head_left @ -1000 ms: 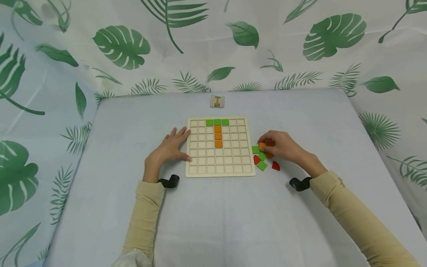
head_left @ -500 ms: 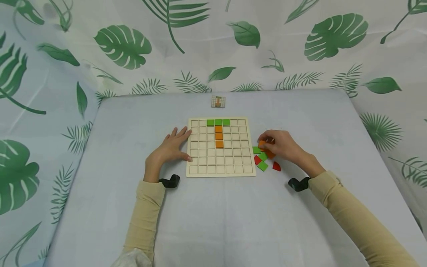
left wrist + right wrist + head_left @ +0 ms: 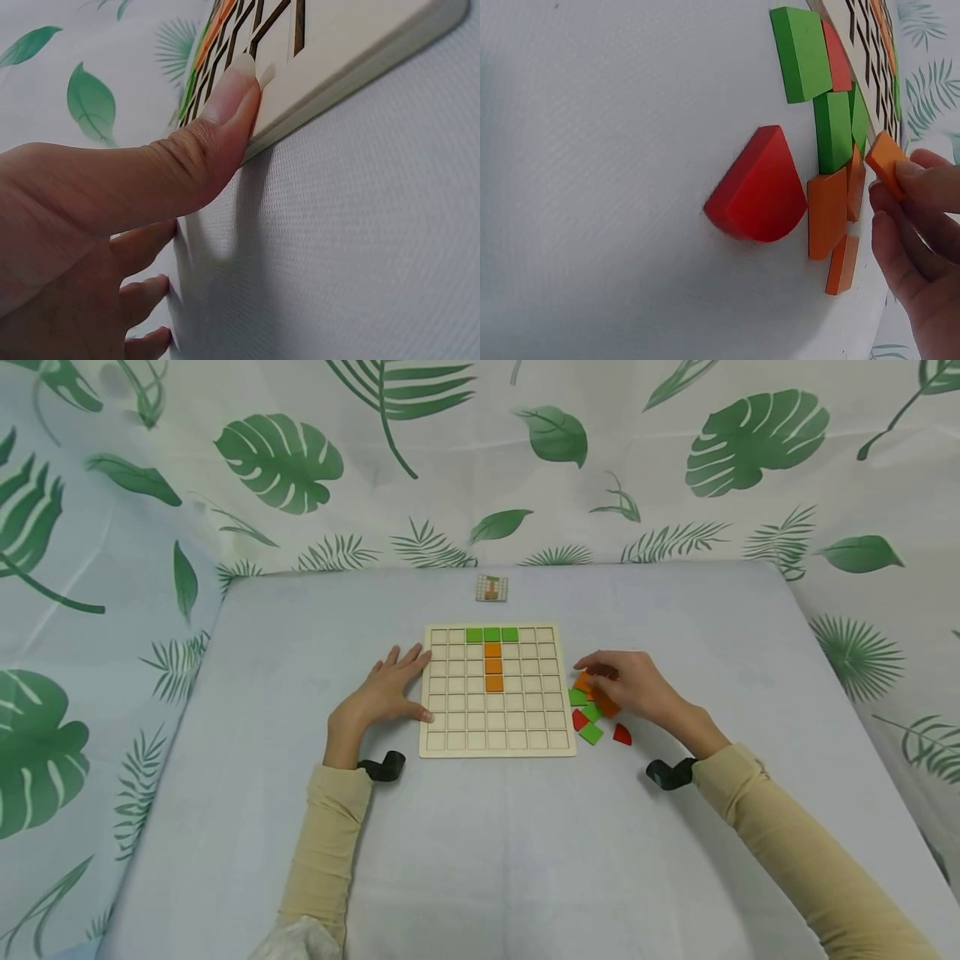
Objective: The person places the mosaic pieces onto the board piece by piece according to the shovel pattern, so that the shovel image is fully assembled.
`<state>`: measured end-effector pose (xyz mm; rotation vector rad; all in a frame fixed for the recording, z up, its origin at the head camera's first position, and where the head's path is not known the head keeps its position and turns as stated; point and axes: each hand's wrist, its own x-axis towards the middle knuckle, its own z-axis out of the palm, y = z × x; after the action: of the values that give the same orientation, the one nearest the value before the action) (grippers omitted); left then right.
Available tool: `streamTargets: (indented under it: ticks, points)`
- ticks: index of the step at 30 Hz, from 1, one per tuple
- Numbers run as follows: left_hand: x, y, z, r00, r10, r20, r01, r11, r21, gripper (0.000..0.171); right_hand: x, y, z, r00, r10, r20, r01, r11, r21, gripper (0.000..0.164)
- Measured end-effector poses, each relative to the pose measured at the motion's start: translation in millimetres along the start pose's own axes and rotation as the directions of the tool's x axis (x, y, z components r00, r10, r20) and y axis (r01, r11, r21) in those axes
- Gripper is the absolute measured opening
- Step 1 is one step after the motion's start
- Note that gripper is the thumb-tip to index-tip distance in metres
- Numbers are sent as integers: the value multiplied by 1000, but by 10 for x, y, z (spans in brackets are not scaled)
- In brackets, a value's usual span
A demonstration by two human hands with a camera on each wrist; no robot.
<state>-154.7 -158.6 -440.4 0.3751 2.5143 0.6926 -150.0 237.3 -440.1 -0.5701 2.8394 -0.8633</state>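
Note:
A pale wooden grid board lies on the cloth-covered table. Three green square tiles fill part of its far row, and three orange square tiles run down from the middle one. My left hand rests at the board's left edge with fingers spread; in the left wrist view the thumb lies on the rim. Right of the board, my right hand pinches an orange square tile between thumb and fingers, above the loose pile. That hand partly covers other orange tiles.
Loose green tiles and a red quarter-round piece lie against the board's right side. Another red quarter-round piece sits apart, nearer the right wrist. A small pattern card lies beyond the board.
My right hand has shifted slightly left, toward the board, with the orange tile in its fingers. The left hand and the tiles on the board stay as they were.

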Motion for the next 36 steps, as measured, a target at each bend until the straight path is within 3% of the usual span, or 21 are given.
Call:
streamTargets:
  ticks: [15,28,36]
  points:
    - [12,4,7,1000,7,11,-7,1000,3,110,9,-114,86,994,55,92,-64,992,108,25]
    - [5,-5,0,1000,1,8,-1,1000,8,110,65,-254,134,991,26,131,-46,986,157,31]
    - [2,-7,-12,1000,5,3,-5,1000,2,110,110,-310,159,994,-12,112,-4,990,138,32]
